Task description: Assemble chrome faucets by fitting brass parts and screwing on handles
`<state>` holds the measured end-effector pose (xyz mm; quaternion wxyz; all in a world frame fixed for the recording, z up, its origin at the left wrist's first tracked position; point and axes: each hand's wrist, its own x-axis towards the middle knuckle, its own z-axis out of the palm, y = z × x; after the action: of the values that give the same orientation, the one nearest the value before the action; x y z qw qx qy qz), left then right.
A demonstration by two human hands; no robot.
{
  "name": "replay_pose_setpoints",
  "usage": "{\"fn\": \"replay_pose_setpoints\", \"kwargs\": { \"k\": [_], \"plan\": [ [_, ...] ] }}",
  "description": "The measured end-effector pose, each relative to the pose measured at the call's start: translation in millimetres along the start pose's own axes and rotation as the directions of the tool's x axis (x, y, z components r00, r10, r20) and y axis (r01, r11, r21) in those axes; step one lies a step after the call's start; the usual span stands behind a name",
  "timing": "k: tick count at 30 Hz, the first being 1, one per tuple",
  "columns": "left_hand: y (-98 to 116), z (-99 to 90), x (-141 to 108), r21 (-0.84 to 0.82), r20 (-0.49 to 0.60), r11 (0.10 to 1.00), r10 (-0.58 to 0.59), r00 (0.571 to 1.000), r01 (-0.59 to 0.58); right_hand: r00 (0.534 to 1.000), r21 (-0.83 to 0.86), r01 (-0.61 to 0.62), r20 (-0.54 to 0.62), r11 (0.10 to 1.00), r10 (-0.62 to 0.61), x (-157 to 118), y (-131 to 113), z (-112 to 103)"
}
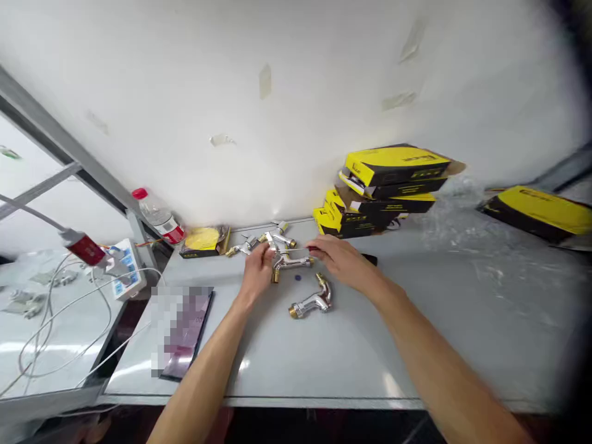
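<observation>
Hands: left hand gripping chrome-and-brass tap | right hand pinching thin metal rod | grey workbench

The person's left hand hid part of a cluster of chrome-and-brass faucet fittings, and the right hand covered most of a slim black object. A dark blue round piece was too small to identify. A flat dark slab was pixelated, and a yellow-and-black cardboard box ran off the right edge.
</observation>
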<state>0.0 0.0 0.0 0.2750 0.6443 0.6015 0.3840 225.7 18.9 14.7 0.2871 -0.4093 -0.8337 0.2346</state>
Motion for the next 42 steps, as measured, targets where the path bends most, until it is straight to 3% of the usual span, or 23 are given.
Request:
{"fn": "replay_pose_setpoints", "kwargs": {
  "k": [6,16,19,25,34,38,42],
  "plan": [
    [4.8,-0.1,1.7,-0.029,-0.008,0.999,0.028,1.000,-0.029,0.994,-0.074,-0.099,0.026,0.992,0.102,-0.9,-2.1,2.8],
    [-2.2,0.6,0.2,-0.103,0.055,0.994,-0.018,0.998,0.024,0.993,-0.056,0.035,-0.108,0.998,-0.041,2.6,-5.1,-1.7],
    [-1.4,0.8,1.3,-0.116,0.033,0.993,-0.011,0.999,0.015,0.999,-0.058,0.008,-0.053,0.998,-0.011,1.0,-9.0,-1.8],
    [1.5,0.1,1.8,-0.083,-0.010,0.995,0.046,0.999,-0.047,0.984,-0.114,-0.149,0.082,0.982,0.159,-1.7,-2.4,2.8],
    [-5.3,3.5,-0.5,-0.083,0.044,0.995,-0.056,0.997,0.060,0.998,-0.061,-0.004,-0.063,0.998,0.000,3.1,-13.0,1.1],
    [-5.8,4.5,1.2,-0.095,-0.011,0.996,-0.002,1.000,0.001,0.994,-0.065,-0.097,0.037,0.993,0.100,-1.3,-12.1,4.5],
    [0.1,1.5,3.9,-0.150,-0.052,0.985,0.083,0.995,-0.090,0.963,-0.036,-0.230,0.140,0.973,0.232,-2.5,-2.5,1.0]
  ]
}}
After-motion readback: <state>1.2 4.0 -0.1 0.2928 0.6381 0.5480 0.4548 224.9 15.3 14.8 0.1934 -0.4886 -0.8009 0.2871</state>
